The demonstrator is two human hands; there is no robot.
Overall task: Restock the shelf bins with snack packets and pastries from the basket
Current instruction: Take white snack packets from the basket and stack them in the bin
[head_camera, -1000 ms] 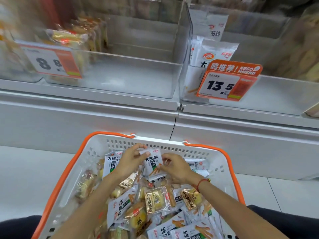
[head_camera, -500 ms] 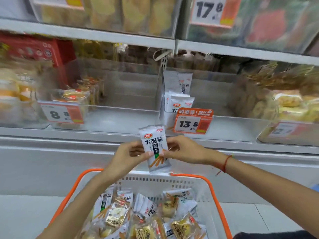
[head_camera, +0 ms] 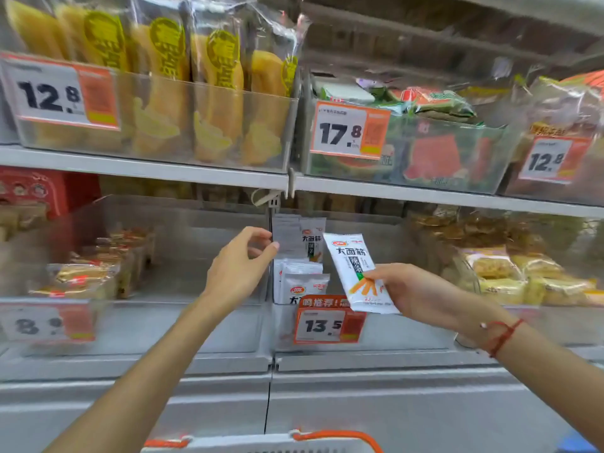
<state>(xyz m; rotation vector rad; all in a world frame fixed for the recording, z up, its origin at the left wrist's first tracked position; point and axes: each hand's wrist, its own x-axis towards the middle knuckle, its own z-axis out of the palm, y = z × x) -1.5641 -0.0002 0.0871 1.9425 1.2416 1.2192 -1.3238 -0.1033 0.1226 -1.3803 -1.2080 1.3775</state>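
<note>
Left hand (head_camera: 237, 273) now off, loosely open, right hand (head_camera: 421, 294) pinching snack packet (head_camera: 358, 273), upright, top tilted left

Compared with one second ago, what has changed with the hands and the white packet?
Both hands lifted the white packet out of the basket toward the 13.5 bin. The left hand let go; the right hand alone pinches it now. The packets already in the bin stayed.

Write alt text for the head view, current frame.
The right hand holds a white snack packet up to a clear shelf bin tagged 13.5, where matching packets stand. The left hand, holding nothing, reaches toward the bin's left wall; the basket rim shows at bottom.
</note>
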